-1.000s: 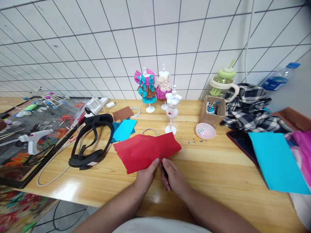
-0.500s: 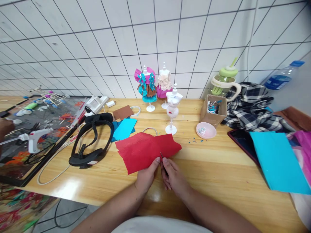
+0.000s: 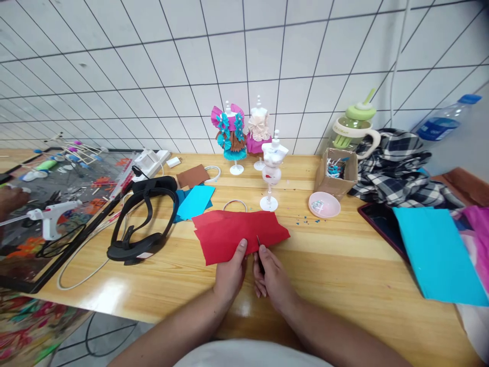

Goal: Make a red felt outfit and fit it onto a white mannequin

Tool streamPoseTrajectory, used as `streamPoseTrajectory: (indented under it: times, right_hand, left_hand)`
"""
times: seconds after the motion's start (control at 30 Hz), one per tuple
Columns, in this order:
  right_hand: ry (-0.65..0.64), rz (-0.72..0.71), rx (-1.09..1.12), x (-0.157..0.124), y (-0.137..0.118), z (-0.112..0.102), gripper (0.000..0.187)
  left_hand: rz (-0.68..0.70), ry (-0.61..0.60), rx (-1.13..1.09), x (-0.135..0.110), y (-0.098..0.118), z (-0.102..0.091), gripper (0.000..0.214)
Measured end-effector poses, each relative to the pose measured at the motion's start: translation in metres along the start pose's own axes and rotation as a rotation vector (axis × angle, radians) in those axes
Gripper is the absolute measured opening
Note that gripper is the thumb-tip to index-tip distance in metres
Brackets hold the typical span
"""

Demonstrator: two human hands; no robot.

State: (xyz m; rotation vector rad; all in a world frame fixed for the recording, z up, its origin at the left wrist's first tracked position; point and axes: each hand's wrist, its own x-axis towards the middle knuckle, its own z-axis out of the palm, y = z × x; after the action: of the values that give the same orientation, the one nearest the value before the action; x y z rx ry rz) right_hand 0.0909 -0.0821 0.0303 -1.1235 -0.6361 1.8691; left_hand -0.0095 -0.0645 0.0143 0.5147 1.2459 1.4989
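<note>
A sheet of red crepe paper (image 3: pixel 233 233) lies on the wooden table (image 3: pixel 344 265) in front of me. My left hand (image 3: pixel 230 272) pinches its near edge, thumb on top. My right hand (image 3: pixel 270 274) is closed round small dark scissors (image 3: pixel 260 252), whose tips rest on the paper's near edge just right of my left thumb. A bare white mini mannequin (image 3: pixel 271 171) stands right behind the red sheet, with two dressed mannequins (image 3: pixel 240 133) further back by the tiled wall.
A black headset (image 3: pixel 143 221) and blue paper pieces (image 3: pixel 194 200) lie to the left, beside a tray with a glue gun (image 3: pixel 49 216). To the right sit a pink bowl (image 3: pixel 324 205), a cardboard box (image 3: pixel 336 172), a green cup (image 3: pixel 353 130), checked cloth and a blue sheet (image 3: pixel 435 252). Another person's hand (image 3: pixel 9 200) shows at far left.
The red paper has shifted and been folded narrower on its left side. Both my hands stay at its near edge, with the scissors' tips a little further into it.
</note>
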Motion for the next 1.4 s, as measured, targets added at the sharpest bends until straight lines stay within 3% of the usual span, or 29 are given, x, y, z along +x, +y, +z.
streamPoseTrajectory:
  times: [0.13,0.3,0.57,0.97,1.07,1.23,1.3,1.4]
  right_hand:
    - [-0.034,0.021,0.046,-0.001,0.000,0.000,0.055]
    - [-0.067,0.039,0.157,-0.004,-0.002,0.001,0.052]
    - [-0.116,0.004,0.250,-0.008,0.000,0.004,0.045]
    - [-0.059,-0.010,0.202,-0.011,-0.001,0.011,0.050]
    - [-0.062,0.001,0.182,-0.006,-0.002,0.007,0.050]
    - [-0.243,0.165,0.051,0.002,-0.017,-0.012,0.049]
    - [-0.188,0.171,0.095,0.002,-0.025,-0.015,0.051]
    - [-0.059,0.164,0.301,0.001,-0.033,-0.009,0.055]
  left_hand:
    - [0.047,0.075,0.103,0.001,-0.010,-0.014,0.041]
    - [0.105,0.121,0.140,0.000,-0.013,-0.018,0.037]
    - [0.061,0.086,0.057,0.000,-0.015,-0.016,0.041]
    - [0.052,0.085,0.059,-0.004,-0.012,-0.013,0.041]
    - [0.059,0.087,0.023,-0.002,-0.007,-0.004,0.040]
    - [0.106,0.097,-0.257,0.015,0.020,0.017,0.048]
    - [0.160,0.111,-0.301,0.018,0.029,0.017,0.050]
    - [0.215,0.095,-0.195,0.003,0.030,0.003,0.045]
